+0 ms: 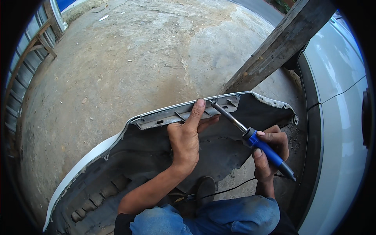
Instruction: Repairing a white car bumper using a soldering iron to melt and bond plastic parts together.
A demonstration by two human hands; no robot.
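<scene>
Over a concrete floor (129, 62), near a wooden post (282, 43), a panel (219, 152) is gripped by the half-curled left hand (185, 139), a soldering iron (254, 138) by the tightly curled right hand (279, 143).

Panel (150, 150) before knees (250, 211); left hand (186, 139) on its far edge; soldering iron (249, 135) in right hand (277, 145); post (284, 43) beyond panel, car (340, 129) right.

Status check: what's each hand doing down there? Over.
Left hand holding white-edged panel by its upper rim. Right hand gripping blue soldering iron, tip at that rim. Left thumb close to tip; no obstruction seen.
</scene>
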